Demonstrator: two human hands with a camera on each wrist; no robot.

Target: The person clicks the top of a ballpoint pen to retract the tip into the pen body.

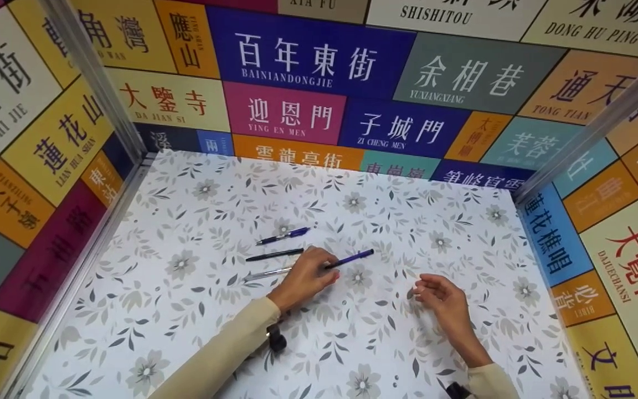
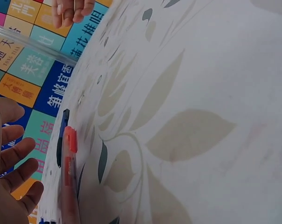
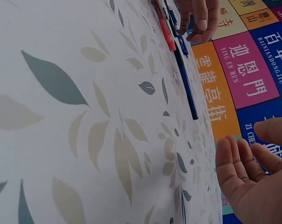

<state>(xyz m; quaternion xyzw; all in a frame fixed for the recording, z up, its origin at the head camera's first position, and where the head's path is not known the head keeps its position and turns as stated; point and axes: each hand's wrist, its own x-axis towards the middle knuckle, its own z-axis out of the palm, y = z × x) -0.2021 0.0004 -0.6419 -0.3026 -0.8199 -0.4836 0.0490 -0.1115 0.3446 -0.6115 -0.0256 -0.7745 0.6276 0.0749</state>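
Several pens lie on the flowered tabletop. My left hand (image 1: pixel 305 277) hovers over them with its fingers loosely spread, apparently holding none. Past its fingertips sticks out a dark blue pen (image 1: pixel 352 258), its other end hidden by the hand. On the other side a clear-barrelled pen (image 1: pixel 268 274) and a black pen (image 1: pixel 274 255) run partly under the hand. Farthest back is a blue pen (image 1: pixel 283 236) with a clip. A red clip tops the clear-barrelled, reddish pen (image 2: pixel 70 172) in the left wrist view. Loosely bent, my right hand (image 1: pixel 446 305) holds nothing, off to the right of the pens.
The table (image 1: pixel 230 354) has a white cover with grey leaves and flowers. Colourful panels with large characters (image 1: pixel 308 55) wall it in at the back and both sides. Metal posts (image 1: pixel 114 94) stand at the back corners.
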